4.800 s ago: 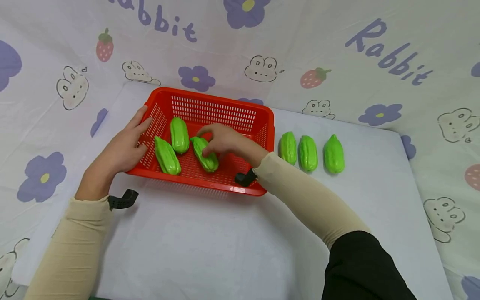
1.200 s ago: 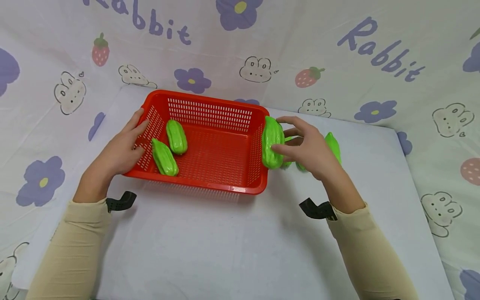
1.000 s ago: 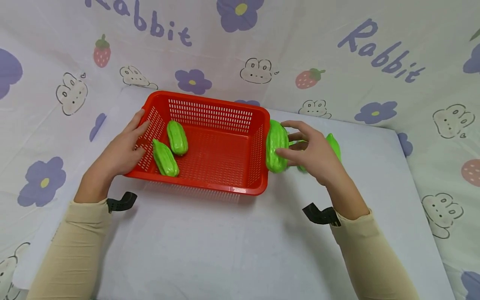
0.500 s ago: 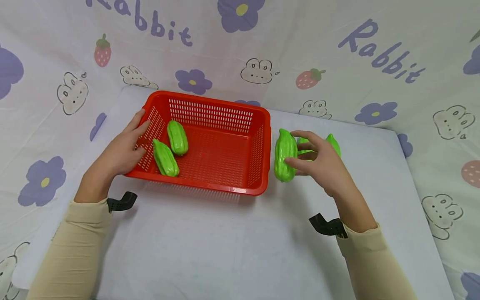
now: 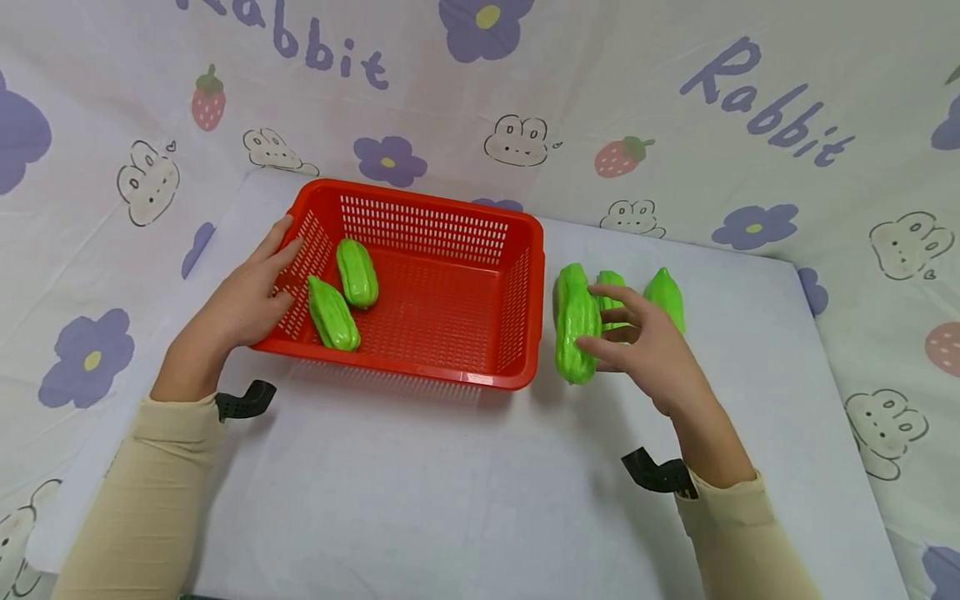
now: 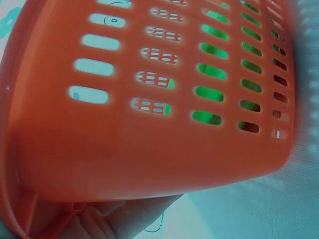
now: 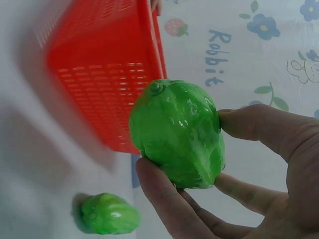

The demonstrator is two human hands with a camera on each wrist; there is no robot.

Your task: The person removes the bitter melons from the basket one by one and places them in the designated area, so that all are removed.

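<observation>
My left hand (image 5: 240,304) grips the left rim of the red slatted basket (image 5: 420,372); that wrist view is mostly filled by the basket's outer wall (image 6: 124,159). Two glossy green ribbed gourds (image 5: 357,273) lie inside at the left end. Right of the basket, my right hand (image 5: 652,358) holds another green gourd (image 7: 177,129) between thumb and fingers. In the head view this gourd overlaps one lying on the table (image 5: 572,275). A second table gourd (image 5: 612,287) is partly covered by my fingers, and a third (image 5: 666,298) lies beyond my knuckles.
A white cloth (image 5: 420,483) covers the table. Behind it hangs a backdrop (image 5: 570,75) printed with rabbits, flowers and strawberries. Black wrist mounts (image 5: 246,400) stick out from both sleeves. The basket's right wall (image 7: 109,64) stands close to the held gourd.
My right hand has lifted a gourd out of the basket and carried it over the right rim, then toward the front right. The left hand has stayed on the basket.
</observation>
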